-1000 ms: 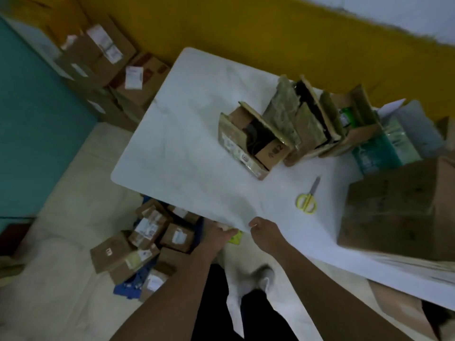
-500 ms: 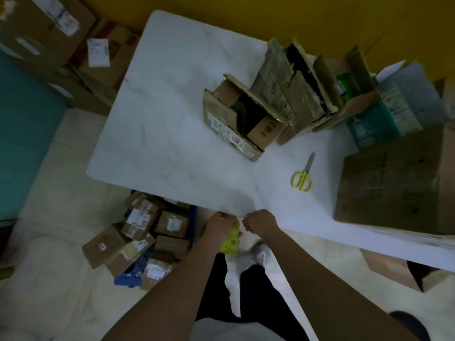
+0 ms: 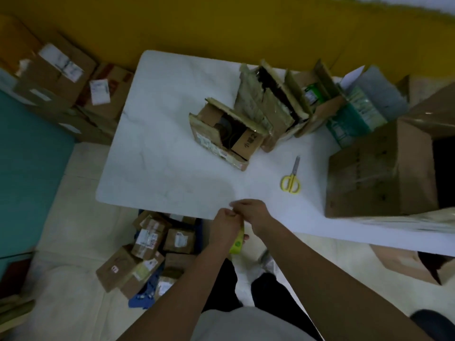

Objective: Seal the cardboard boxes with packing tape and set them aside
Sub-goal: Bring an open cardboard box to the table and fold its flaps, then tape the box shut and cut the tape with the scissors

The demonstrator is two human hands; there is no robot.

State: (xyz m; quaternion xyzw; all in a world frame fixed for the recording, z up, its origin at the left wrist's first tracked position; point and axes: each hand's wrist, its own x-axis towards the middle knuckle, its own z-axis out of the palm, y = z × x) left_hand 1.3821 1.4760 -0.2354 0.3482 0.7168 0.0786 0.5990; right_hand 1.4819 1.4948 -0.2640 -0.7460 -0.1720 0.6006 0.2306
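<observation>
Yellow tape roll [image 3: 236,243], by near edge of tabletop [image 3: 172,148]: likely light, stiff-cored, sticky. My left grip [image 3: 222,225] clamps its rim; right grip [image 3: 248,212] at its end, closure unclear.

Person's left hand [image 3: 223,227] gripping yellow tape roll [image 3: 237,245], right hand [image 3: 251,212] beside, scissors [image 3: 291,181] on white table [image 3: 160,143]

Makeshift parcel-packing room. A white table [image 3: 160,143] fills the middle. On it, toward 1 o'clock, stand opened cardboard boxes [image 3: 221,136]; at 3 o'clock yellow scissors [image 3: 290,184] lie near a large carton [image 3: 369,178]. On the pale floor at 7 o'clock, small labelled parcels [image 3: 147,242] are heaped in a blue crate [image 3: 140,301]. At 10 o'clock, bigger labelled cartons [image 3: 59,70] pile against a mustard wall [image 3: 221,28]. A packing tape roll [image 3: 237,242] is held near 6 o'clock.
</observation>
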